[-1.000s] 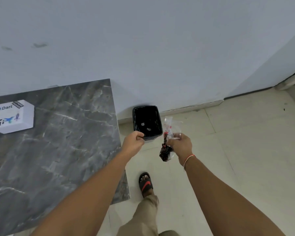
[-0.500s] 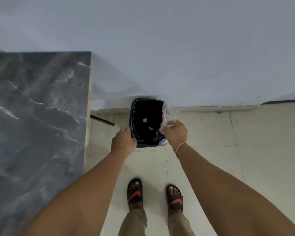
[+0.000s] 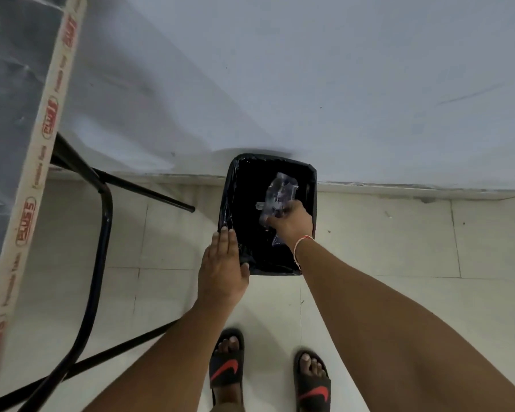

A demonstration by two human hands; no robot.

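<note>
A black bin (image 3: pixel 313 185) lined with a black bag stands on the floor against the wall. My right hand (image 3: pixel 293 223) is over the bin's opening and grips a crumpled clear plastic wrapper (image 3: pixel 278 194), which hangs inside the bin's mouth. My left hand (image 3: pixel 223 263) lies with straight fingers along the bin's near left rim, its thumb at the front edge.
A dark marble-look table (image 3: pixel 9 84) with a taped printed edge fills the left side, its black metal legs (image 3: pixel 104 227) reaching toward the bin. Pale floor tiles (image 3: pixel 414 239) lie around the bin. My feet in black slides (image 3: pixel 226 370) stand just in front.
The view has dropped closer to the bin. My right hand has carried the wrapper from the bin's right rim to over its opening. My left hand has flattened against the rim.
</note>
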